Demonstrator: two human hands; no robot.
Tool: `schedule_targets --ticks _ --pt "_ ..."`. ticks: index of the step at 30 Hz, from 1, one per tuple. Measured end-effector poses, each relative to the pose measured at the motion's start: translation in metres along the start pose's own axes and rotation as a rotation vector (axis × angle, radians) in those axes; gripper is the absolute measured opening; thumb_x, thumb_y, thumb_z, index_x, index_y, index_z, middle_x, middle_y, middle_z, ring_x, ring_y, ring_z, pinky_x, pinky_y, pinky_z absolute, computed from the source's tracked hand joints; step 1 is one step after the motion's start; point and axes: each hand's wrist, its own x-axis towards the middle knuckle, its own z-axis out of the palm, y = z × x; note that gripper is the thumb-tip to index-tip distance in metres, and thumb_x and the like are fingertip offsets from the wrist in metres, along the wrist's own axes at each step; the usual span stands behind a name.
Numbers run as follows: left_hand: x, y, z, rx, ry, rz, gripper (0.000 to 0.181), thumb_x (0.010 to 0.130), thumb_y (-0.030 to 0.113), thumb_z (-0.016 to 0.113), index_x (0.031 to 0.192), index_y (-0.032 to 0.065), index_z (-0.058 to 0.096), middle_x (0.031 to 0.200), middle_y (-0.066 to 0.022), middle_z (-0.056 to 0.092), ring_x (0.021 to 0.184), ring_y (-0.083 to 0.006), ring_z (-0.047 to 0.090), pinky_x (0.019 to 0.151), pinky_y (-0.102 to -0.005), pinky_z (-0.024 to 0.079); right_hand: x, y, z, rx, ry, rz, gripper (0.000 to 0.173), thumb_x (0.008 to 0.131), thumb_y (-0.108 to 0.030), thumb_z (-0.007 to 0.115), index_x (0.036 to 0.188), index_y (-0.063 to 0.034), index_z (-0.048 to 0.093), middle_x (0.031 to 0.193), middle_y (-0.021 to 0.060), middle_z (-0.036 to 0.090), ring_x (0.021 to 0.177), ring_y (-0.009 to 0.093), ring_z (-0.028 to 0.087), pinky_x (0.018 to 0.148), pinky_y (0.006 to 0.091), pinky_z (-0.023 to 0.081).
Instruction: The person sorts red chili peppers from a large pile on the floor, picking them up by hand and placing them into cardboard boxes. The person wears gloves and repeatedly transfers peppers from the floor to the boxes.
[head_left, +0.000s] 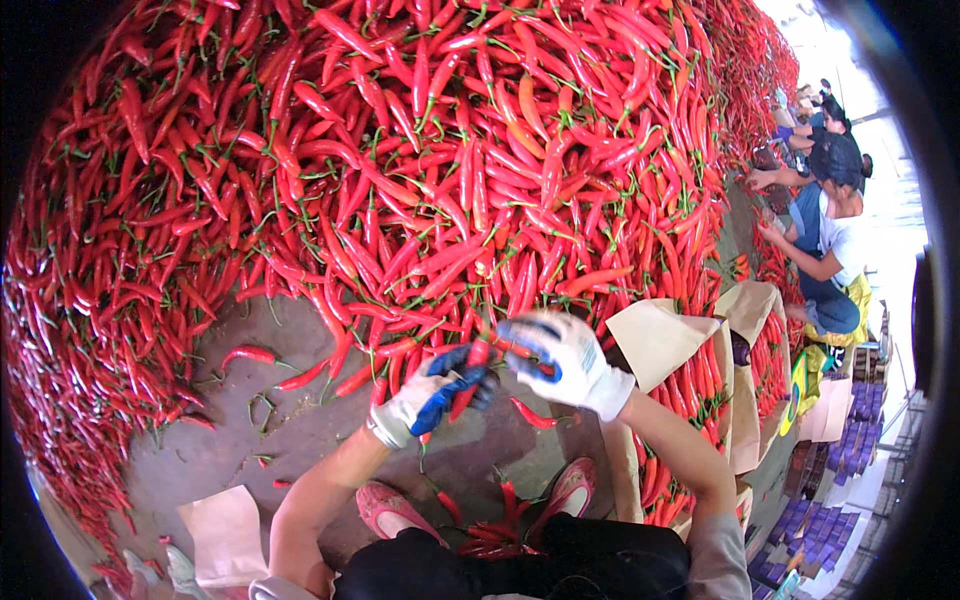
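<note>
A red chili pepper with a green stem is gripped upright in my left hand, which wears a white glove with blue-coated fingers. Just right of it, my right hand in a matching glove is blurred, its fingers curled near the pepper's stem end. Red shows between those fingers, but blur hides whether they hold a pepper. A huge heap of red chili peppers rises in front of both hands. Beneath my hands, one loose pepper lies on the grey floor.
Open paper-lined boxes of peppers stand at my right. A small pepper pile lies between my pink shoes. A paper sheet is on the floor at left. Co-workers sit along the heap at right, near purple crates.
</note>
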Motion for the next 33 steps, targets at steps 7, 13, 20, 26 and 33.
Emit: schedule_targets --ticks 7,13,20,26,33 --pt "0.042 0.106 0.006 0.094 0.389 0.479 0.032 0.094 0.018 0.060 0.123 0.0042 0.054 0.094 -0.0063 0.065 0.077 -0.0130 0.060 0.069 -0.0278 0.052 0.122 0.063 -0.017 -0.646 0.058 0.046 0.042 0.081 -0.025 0.065 0.119 -0.0113 0.057 0.114 0.0107 0.057 0.100 0.030 0.057 0.087 0.0446 0.047" --pt "0.073 0.148 -0.002 -0.311 0.186 0.492 0.037 0.096 0.028 0.057 0.126 0.0081 0.053 0.099 -0.0098 0.067 0.082 -0.0208 0.064 0.077 -0.0345 0.055 0.182 0.079 0.006 -0.899 -0.074 0.451 0.064 0.078 -0.041 0.070 0.125 -0.0027 0.051 0.112 0.0206 0.060 0.104 0.032 0.060 0.085 0.0455 0.051" --pt "0.033 0.129 -0.021 -0.545 -0.096 0.432 0.044 0.099 0.036 0.048 0.131 0.0061 0.051 0.109 -0.0124 0.066 0.091 -0.0254 0.066 0.083 -0.0378 0.055 0.177 0.094 -0.010 -0.389 -0.335 0.688 0.053 0.077 -0.049 0.067 0.100 -0.0010 0.065 0.103 0.0204 0.066 0.098 0.036 0.063 0.084 0.0452 0.048" --pt "0.021 0.105 -0.049 -0.606 0.082 0.404 0.037 0.095 0.020 0.056 0.129 0.0064 0.053 0.106 -0.0120 0.067 0.081 -0.0209 0.064 0.075 -0.0337 0.055 0.127 0.057 0.013 0.187 -0.454 0.864 0.032 0.080 -0.033 0.073 0.087 -0.0021 0.067 0.067 0.0048 0.063 0.060 0.013 0.058 0.058 0.0314 0.046" --pt "-0.019 0.059 -0.066 -0.594 0.188 0.453 0.041 0.096 0.021 0.052 0.134 0.0075 0.049 0.114 -0.0112 0.064 0.087 -0.0209 0.064 0.078 -0.0333 0.056 0.043 0.003 0.076 0.894 -0.272 1.032 0.025 0.090 -0.023 0.066 0.104 -0.0023 0.065 0.085 -0.0010 0.064 0.076 0.006 0.058 0.067 0.0239 0.047"
